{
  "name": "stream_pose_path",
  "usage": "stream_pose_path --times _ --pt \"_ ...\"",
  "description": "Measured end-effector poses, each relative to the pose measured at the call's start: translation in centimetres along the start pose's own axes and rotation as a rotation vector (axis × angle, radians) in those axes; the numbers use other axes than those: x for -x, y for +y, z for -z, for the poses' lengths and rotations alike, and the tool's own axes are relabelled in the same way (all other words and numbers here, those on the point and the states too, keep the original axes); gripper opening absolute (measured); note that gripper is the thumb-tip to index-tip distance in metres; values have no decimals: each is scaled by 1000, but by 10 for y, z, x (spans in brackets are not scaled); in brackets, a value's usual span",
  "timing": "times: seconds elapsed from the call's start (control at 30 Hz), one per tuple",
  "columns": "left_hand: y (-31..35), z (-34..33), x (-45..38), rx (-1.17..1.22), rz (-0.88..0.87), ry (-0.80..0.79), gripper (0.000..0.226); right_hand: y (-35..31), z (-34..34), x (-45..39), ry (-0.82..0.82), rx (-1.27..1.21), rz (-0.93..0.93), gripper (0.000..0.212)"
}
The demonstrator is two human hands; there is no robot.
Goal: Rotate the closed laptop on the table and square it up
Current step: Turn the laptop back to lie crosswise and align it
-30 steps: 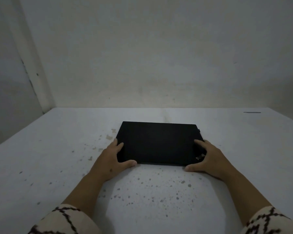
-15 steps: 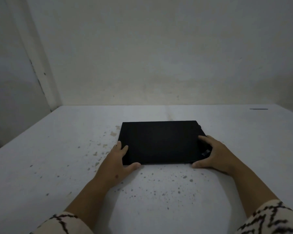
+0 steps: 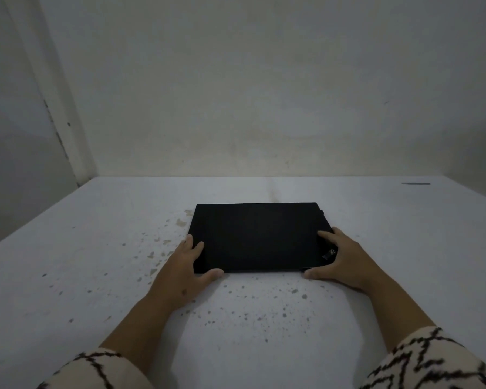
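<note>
While both hands frame its near corners, the closed black laptop (image 3: 257, 237) lies flat mid-table (image 3: 68, 248) | left hand (image 3: 184, 272): fingers spread on lid, thumb against front edge | right hand (image 3: 341, 262): likewise, clasping corner | likely purpose: paired corner holds for fine squaring.

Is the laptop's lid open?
No, the laptop lies flat and closed on the table, with both hands at its near corners.

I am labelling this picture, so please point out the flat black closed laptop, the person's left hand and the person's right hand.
Flat black closed laptop (image 3: 260, 237): head view, middle of the lid.
Left hand (image 3: 180, 269): head view, back of the hand.
Right hand (image 3: 345, 262): head view, back of the hand.
</note>
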State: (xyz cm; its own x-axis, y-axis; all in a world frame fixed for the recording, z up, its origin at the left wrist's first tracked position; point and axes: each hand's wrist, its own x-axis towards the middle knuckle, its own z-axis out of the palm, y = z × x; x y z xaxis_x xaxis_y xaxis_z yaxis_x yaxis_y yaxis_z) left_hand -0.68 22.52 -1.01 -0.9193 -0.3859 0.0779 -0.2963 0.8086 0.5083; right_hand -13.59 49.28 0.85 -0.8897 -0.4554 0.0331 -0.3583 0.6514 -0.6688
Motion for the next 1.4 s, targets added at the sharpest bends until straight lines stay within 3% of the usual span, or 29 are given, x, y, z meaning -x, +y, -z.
stream_pose_path --times 0.6,0.87,1.03,1.17,1.4 --pt "0 -5 5 -93 -22 -17 81 0 -17 5 52 232 3 114" --pt "1 1 6 -93 -20 -58 80 3 -20 8 84 204 -4 115" --pt "1 1 7 -102 -17 -46 79 4 -21 6 75 224 -14 129" --pt "0 1 8 -105 -22 -60 80 2 -23 6 76 362 -20 112" --pt "14 26 -9 -346 -54 -134 79 -23 -18 3 12 509 -25 110"
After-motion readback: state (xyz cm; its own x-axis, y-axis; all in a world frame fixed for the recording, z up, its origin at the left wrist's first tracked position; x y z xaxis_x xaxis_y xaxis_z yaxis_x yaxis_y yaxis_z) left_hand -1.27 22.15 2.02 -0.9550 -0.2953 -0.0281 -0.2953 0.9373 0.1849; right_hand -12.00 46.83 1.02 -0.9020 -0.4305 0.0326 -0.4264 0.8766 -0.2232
